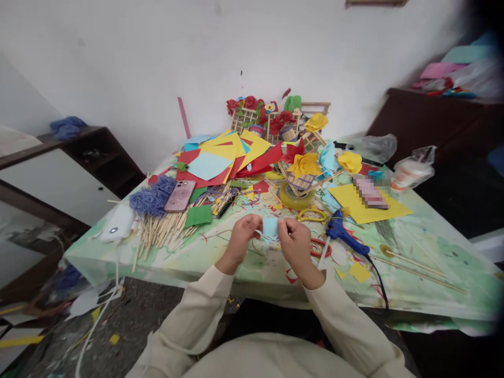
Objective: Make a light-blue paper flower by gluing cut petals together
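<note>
Between my two hands, above the front part of the table, is a small piece of light blue paper [270, 227]. My left hand [244, 236] pinches its left edge with thumb and fingers. On the opposite edge, my right hand [294, 242] has its fingers curled in and its thumb pressed against the paper. Just right of my right hand lie red-handled scissors [321, 247], partly hidden by it. A blue glue gun [346, 235] rests farther right with a white glue stick. Behind my hands are a roll of yellow tape [295, 197] and a yellow scissor-like handle [312, 214].
Wooden sticks [163, 231], purple yarn [153, 197] and a pink phone [180, 196] lie to the left. Coloured sheets [212, 165] and paper flowers [306, 165] fill the back. A yellow sheet [394, 209] and a plastic cup [411, 173] stand at right. Paper scraps litter the tablecloth.
</note>
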A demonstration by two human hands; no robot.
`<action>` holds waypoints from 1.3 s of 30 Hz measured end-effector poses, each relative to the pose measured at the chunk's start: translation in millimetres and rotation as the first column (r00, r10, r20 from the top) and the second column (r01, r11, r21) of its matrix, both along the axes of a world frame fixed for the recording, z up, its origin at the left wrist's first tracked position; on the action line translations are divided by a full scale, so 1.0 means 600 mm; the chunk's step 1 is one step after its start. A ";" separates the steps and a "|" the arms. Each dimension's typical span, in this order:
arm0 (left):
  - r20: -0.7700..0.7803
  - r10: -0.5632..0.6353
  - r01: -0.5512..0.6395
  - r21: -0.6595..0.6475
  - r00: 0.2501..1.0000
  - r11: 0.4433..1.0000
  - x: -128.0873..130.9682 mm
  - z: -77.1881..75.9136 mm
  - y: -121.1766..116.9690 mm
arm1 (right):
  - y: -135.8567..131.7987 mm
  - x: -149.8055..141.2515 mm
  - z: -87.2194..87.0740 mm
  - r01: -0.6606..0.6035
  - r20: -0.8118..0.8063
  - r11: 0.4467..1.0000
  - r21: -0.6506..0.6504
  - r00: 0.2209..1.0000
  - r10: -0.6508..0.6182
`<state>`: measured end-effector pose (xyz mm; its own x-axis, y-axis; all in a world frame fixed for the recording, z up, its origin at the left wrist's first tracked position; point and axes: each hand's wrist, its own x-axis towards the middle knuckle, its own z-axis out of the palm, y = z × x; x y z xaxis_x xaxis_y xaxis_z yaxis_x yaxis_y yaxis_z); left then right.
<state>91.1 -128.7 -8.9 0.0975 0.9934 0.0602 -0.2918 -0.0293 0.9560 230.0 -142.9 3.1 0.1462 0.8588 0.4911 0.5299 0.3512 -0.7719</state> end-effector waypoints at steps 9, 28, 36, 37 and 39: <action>-0.119 -0.028 0.034 0.042 0.992 0.999 0.004 0.008 -0.014 | -0.007 -0.009 -0.020 -0.127 -0.002 0.991 -0.048 0.992 0.127; -0.134 0.146 -0.138 0.067 0.980 0.988 -0.007 -0.022 -0.010 | -0.030 0.021 -0.031 0.029 0.556 0.998 0.056 0.829 -0.055; 0.025 0.347 -0.347 0.138 0.938 0.928 -0.069 0.006 0.079 | -0.020 0.248 -0.043 0.401 0.710 0.916 -0.012 0.648 -0.274; -0.009 0.306 -0.301 0.146 0.952 0.942 -0.064 0.011 0.086 | -0.020 0.263 -0.048 0.399 0.747 0.916 -0.039 0.620 -0.238; -0.070 0.270 -0.255 0.168 0.960 0.952 -0.050 0.016 0.101 | -0.021 0.280 -0.061 0.402 0.796 0.912 -0.081 0.577 -0.184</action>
